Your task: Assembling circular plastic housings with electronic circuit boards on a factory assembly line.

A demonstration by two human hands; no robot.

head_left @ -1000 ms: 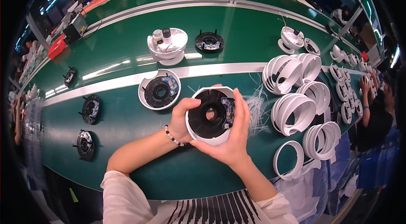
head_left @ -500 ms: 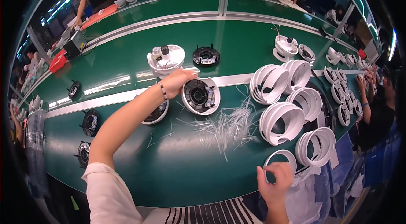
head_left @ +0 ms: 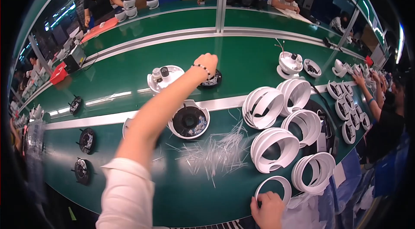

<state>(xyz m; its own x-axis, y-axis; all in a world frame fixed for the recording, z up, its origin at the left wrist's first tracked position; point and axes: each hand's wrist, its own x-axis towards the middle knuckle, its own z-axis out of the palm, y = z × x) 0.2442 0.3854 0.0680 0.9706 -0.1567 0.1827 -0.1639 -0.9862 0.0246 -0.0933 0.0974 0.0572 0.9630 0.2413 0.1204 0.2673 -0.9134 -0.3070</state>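
Reaching across the bench, my left hand (head_left: 206, 65) is closed at the left side of a black round base (head_left: 212, 81) with a circuit board in it. Its fingertips are partly hidden, but they seem to grip the base. Left of it stands a white housing (head_left: 166, 75) with two round parts on top. Nearer me lies a white ring with a black disc (head_left: 189, 121) set in it; another white ring is mostly behind my left forearm. At the near edge, my right hand (head_left: 269, 211) has its fingers closed around the lower rim of a single white ring (head_left: 285, 185).
Stacks of white rings (head_left: 274, 149) fill the right side. Loose clear strips (head_left: 216, 155) lie in a heap mid-bench. Two black bases (head_left: 82, 170) stand at the left. Further right, a co-worker's arms (head_left: 367, 90) reach over more parts. A metal-framed partition (head_left: 221, 8) rises behind.
My left hand has left the white ring with the black disc and moved farther away to the black base. My right hand has closed in on the single white ring. The view has shifted.
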